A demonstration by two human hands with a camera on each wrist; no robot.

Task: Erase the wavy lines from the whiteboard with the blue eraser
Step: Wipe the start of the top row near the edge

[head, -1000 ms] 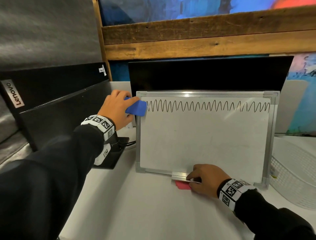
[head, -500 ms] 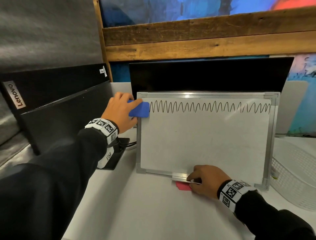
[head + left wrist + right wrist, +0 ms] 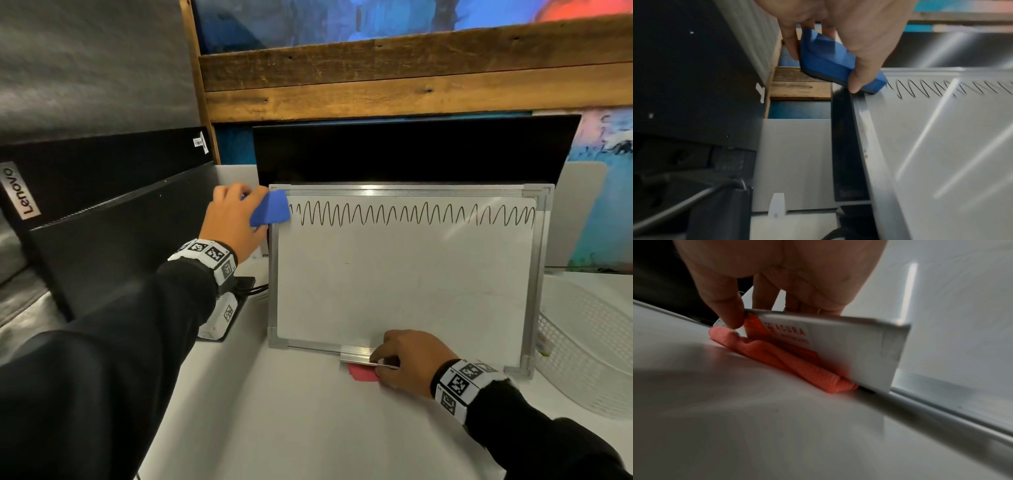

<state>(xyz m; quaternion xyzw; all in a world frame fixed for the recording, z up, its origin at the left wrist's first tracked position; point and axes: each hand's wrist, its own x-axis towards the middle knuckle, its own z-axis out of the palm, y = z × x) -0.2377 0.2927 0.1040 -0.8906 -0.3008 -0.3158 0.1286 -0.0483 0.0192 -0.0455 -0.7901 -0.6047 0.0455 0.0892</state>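
Nearest, on the white table (image 3: 308, 428): right hand (image 3: 411, 363) at the bottom edge of the whiteboard (image 3: 394, 291), thumb and fingers curled onto the metal pen tray (image 3: 356, 354), holding it. Folded pink cloth (image 3: 363, 373) flat on the table, tucked under the tray and touching it; in the right wrist view, thumb tip pressed on the tray's front face just above the cloth (image 3: 781, 360). Whiteboard upright, tilted back against a dark monitor (image 3: 411, 150). Further back, at the board's upper left corner: left hand (image 3: 233, 222) gripping the blue eraser (image 3: 270, 213), thumb along one long side, fingers along the other. Eraser's leading corner over the left frame and touching the writing surface just beside the start of the wavy lines (image 3: 411, 214). Wavy line unbroken along the top of the board, left to right. White mesh basket (image 3: 589, 349) to the right of the board. Black Lenovo monitor (image 3: 102, 219) at the left. Wooden planks (image 3: 411, 78) on the wall behind.
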